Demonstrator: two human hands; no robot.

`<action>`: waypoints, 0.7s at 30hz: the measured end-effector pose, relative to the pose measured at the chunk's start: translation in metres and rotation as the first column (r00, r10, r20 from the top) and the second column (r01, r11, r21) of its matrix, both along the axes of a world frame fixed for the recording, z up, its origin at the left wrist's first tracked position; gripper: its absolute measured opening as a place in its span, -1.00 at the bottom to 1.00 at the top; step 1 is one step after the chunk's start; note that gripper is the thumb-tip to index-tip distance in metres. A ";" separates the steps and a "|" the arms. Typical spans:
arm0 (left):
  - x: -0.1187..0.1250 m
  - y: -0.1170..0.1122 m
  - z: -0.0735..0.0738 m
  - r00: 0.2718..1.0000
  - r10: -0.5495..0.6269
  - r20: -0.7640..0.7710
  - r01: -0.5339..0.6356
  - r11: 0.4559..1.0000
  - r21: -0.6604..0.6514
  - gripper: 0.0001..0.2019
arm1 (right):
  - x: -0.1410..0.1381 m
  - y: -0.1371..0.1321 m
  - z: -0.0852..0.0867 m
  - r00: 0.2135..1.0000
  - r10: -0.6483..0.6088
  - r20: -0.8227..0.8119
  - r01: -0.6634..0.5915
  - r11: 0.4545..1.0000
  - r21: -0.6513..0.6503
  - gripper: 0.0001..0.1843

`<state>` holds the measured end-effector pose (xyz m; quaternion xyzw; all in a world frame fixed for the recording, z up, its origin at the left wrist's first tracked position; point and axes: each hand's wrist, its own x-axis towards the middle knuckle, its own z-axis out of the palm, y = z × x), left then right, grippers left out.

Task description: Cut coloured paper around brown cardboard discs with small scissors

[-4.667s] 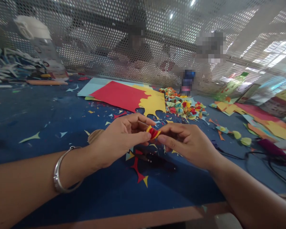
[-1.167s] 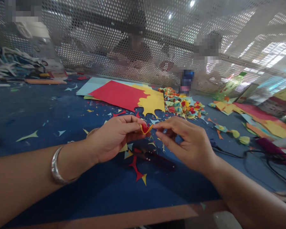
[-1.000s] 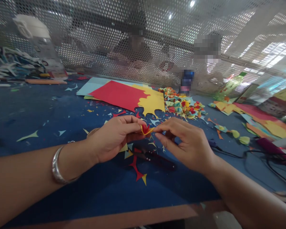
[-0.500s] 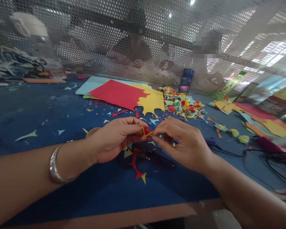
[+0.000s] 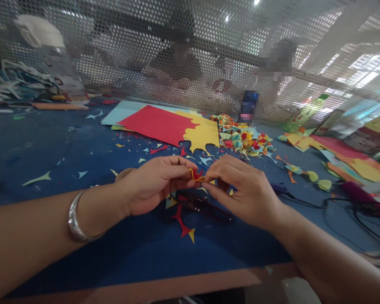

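Between my hands is a small folded red and yellow paper piece (image 5: 197,175), its red side facing up inside a yellow edge. My left hand (image 5: 160,181) pinches its left side, and my right hand (image 5: 237,183) pinches the right side between thumb and fingers. Below them on the blue table lies a dark-handled tool (image 5: 205,209), perhaps scissors, partly in shadow. Red and yellow paper offcuts (image 5: 182,221) lie beside it. A silver bangle (image 5: 74,217) circles my left wrist.
Red paper (image 5: 158,122) and notched yellow paper (image 5: 204,133) lie over light blue sheets. Right of them is a heap of small coloured paper pieces (image 5: 243,139). A bottle (image 5: 63,69) stands back left; black cables (image 5: 323,204) lie right. People sit behind a perforated screen (image 5: 120,55).
The red fold of the paper piece looks slightly more spread between my fingers. Both hands keep their pinch and stay almost in place.
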<state>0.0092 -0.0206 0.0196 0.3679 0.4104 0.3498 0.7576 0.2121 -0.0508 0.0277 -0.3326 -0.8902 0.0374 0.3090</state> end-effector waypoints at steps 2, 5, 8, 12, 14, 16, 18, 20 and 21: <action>0.000 0.001 -0.001 1.000 -0.005 0.019 0.005 1.000 0.003 -0.87 | 0.000 0.000 0.000 1.000 -0.001 0.003 0.001 1.000 -0.003 -0.94; 0.000 0.002 -0.001 0.999 -0.008 0.036 0.008 1.000 -0.002 -0.88 | 0.000 0.000 -0.001 1.000 -0.005 0.004 0.005 1.000 -0.009 -0.93; 0.001 0.001 0.000 0.999 -0.009 0.038 0.010 1.000 -0.023 -0.87 | 0.000 0.000 -0.002 1.000 -0.008 0.001 0.008 1.000 0.001 -0.93; 0.002 0.000 0.001 0.998 -0.019 0.067 0.023 0.999 -0.048 -0.84 | -0.001 -0.001 -0.002 1.000 -0.011 0.004 0.011 1.000 0.014 -0.93; 0.002 0.000 0.001 0.997 -0.022 0.077 0.026 0.998 -0.052 -0.83 | -0.001 0.000 -0.002 1.000 -0.014 -0.003 0.014 1.000 0.017 -0.93; 0.002 0.000 0.000 0.997 -0.022 0.076 0.026 0.998 -0.054 -0.83 | -0.001 0.000 -0.002 1.000 -0.014 -0.008 0.014 1.000 0.018 -0.93; 0.002 0.000 0.000 0.998 -0.024 0.066 0.027 0.998 -0.048 -0.84 | -0.001 0.000 -0.002 1.000 -0.012 -0.006 0.013 1.000 0.019 -0.93; 0.002 0.000 0.000 0.999 -0.032 0.039 0.034 0.999 -0.036 -0.86 | -0.001 -0.001 -0.002 1.000 -0.012 -0.002 0.012 1.000 0.025 -0.93; 0.002 -0.001 0.000 0.999 -0.036 0.022 0.036 0.999 -0.026 -0.87 | -0.001 0.000 -0.002 1.000 -0.012 0.001 0.012 0.999 0.029 -0.93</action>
